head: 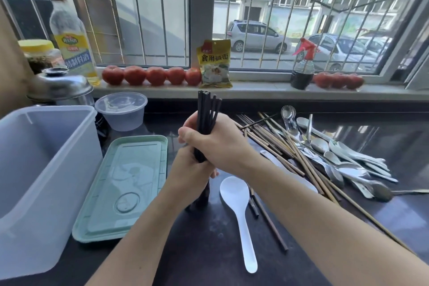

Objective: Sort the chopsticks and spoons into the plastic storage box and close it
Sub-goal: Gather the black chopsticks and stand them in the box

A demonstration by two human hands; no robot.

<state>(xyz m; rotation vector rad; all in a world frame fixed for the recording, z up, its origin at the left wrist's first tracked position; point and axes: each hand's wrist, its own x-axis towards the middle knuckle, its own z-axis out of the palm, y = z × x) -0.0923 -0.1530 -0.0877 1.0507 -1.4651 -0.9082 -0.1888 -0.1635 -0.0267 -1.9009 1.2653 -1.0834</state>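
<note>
Black chopsticks [205, 121] stand bunched upright at frame centre, our left hand [190, 169] and right hand [216, 144] both gripping them; next we judge they go into the storage box [34, 158] at left.

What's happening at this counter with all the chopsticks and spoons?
A person is tidying cutlery. Both hands, the left hand below and the right hand above, grip a bundle of black chopsticks held upright on the dark counter. The plastic storage box stands open at the left, its green lid lying beside it. Brown chopsticks, metal spoons and a white spoon are not yet sorted.
</note>
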